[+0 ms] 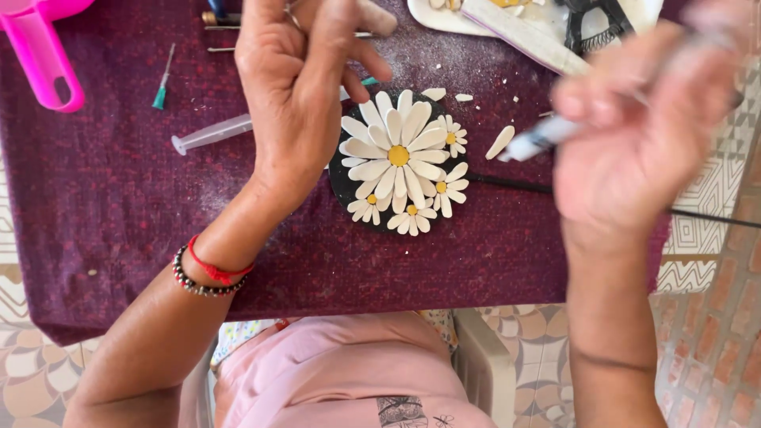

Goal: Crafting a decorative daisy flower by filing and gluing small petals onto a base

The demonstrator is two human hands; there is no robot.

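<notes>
Left hand (297, 95) raised over maroon cloth-covered table (119, 198), fingers curled loosely, nothing visibly gripped. Right hand (634, 135) blurred, fingers clamped on slim white pen-like tool (539, 139). Between both, flat on cloth: round black disc with white-petalled, yellow-centred daisy mosaic (400, 162). Nearby: clear plastic syringe (210, 133), loose white petal piece (500, 141), pink plastic scoop (43, 47).

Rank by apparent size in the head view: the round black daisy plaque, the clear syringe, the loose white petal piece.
1. Round black daisy plaque
2. Clear plastic syringe, partly hidden behind the left hand
3. Loose white petal piece
</notes>
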